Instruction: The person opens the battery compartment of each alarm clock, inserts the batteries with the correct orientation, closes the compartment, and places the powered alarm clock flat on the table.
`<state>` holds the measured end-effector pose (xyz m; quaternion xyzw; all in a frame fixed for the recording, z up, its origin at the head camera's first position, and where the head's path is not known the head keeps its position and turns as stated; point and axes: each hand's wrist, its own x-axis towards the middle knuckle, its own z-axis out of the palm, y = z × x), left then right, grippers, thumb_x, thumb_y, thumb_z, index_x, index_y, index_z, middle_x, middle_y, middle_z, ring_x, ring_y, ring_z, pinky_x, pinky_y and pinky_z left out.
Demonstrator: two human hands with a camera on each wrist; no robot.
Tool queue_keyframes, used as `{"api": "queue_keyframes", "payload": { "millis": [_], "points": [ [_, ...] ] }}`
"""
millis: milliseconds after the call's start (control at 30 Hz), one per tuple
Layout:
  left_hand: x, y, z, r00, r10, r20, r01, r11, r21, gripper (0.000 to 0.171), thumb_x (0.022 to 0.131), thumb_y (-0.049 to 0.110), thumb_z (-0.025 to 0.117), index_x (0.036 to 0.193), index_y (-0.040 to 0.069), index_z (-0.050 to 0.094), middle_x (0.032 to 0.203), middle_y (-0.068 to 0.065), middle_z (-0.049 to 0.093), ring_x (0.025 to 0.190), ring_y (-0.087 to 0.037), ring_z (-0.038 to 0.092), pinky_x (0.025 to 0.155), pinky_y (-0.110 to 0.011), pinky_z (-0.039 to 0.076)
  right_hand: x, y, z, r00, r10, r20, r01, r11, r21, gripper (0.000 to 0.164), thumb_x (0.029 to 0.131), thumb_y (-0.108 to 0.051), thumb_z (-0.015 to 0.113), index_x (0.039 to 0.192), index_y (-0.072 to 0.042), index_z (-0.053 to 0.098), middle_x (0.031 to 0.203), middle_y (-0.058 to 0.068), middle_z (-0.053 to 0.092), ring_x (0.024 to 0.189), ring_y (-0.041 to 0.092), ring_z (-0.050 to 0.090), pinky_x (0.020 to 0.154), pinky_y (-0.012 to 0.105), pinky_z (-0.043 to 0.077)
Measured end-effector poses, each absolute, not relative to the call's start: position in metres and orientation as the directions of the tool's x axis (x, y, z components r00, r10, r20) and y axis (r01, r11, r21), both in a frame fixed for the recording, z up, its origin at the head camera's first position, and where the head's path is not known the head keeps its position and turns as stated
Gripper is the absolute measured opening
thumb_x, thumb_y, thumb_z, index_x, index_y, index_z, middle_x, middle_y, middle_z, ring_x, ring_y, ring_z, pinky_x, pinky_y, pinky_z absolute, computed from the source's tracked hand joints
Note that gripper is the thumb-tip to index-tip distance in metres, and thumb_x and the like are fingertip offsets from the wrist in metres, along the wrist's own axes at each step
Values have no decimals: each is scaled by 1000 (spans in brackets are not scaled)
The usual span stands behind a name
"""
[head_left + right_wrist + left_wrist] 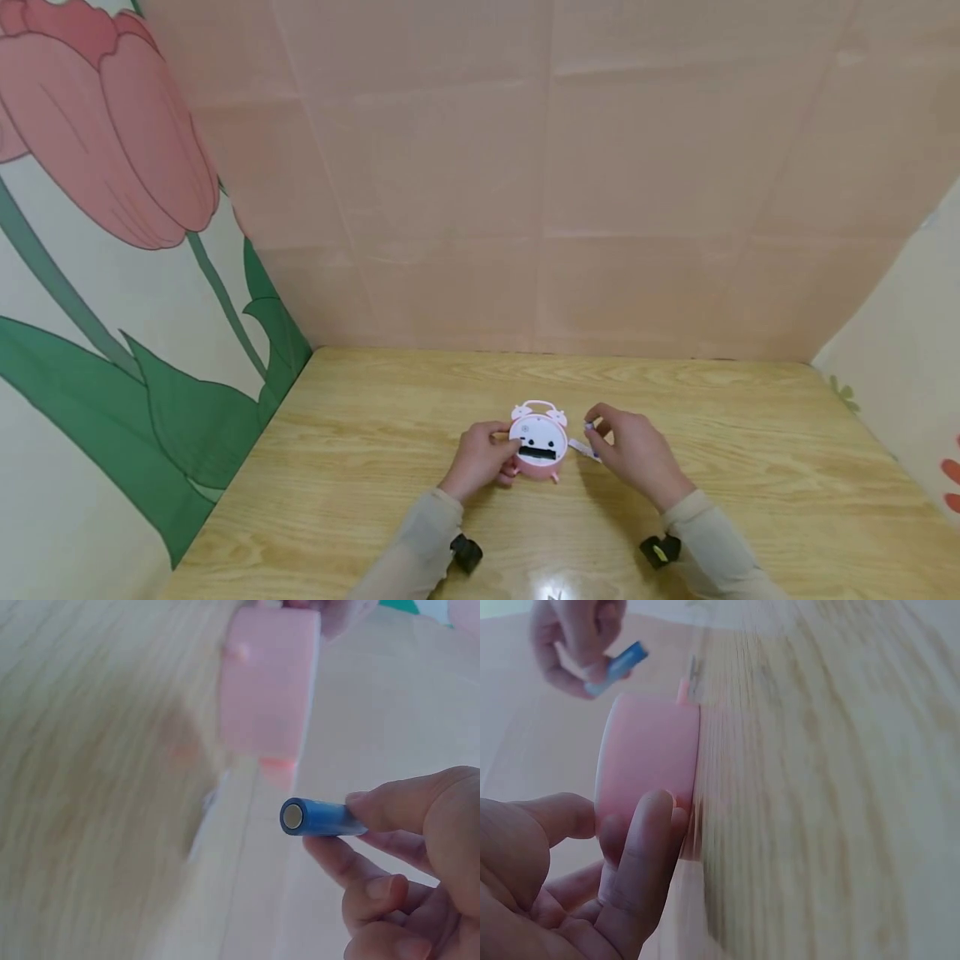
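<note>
A pink twin-bell alarm clock (545,430) lies with its white back up on the wooden table, its dark battery slot (537,453) uncovered. My left hand (483,454) grips the clock's left side, thumb on the back edge and fingers against the pink side (649,750). To the right of the clock, raised over the table, my right hand (637,450) pinches a small blue battery (322,817) between thumb and fingers. One flat end of the battery sticks out from the fingertips. The battery is apart from the clock.
A thin whitish strip-like piece (583,450) lies on the table (360,467) just right of the clock; its kind cannot be made out. A pinkish sheet (540,192) hangs behind the table, and a tulip-patterned panel (82,333) stands at the left.
</note>
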<state>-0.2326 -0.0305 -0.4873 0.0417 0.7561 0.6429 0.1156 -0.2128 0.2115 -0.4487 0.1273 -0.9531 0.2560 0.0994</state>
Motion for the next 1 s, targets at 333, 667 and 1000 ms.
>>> {"api": "queue_keyframes", "payload": {
  "millis": [333,667,1000],
  "points": [
    [-234,-31,-487,-971,213,-108,-71,174,982,31,92,6,68,121,-5,64,70,-26,68,47,-15,62,48,-38,61,-208,184,-443,-865,-252,434,-458,751,-476,13,88,-13,76,100,-14,69,83,1,73,47,0,35,42,20,32],
    [-236,-31,-485,-971,216,-99,-59,188,980,26,93,8,68,116,-4,63,67,-23,68,46,-15,61,45,-37,60,-207,163,-449,-832,-312,458,-511,753,-415,15,86,-13,78,96,-18,68,86,-3,73,59,1,50,49,20,42],
    [-236,-32,-486,-969,227,-102,-57,200,978,25,94,9,67,116,-2,63,66,-21,68,47,-14,61,45,-36,60,-207,151,-455,-799,-366,476,-553,760,-343,14,84,-10,79,92,-17,69,83,-7,68,64,7,56,54,23,47]
  ]
}}
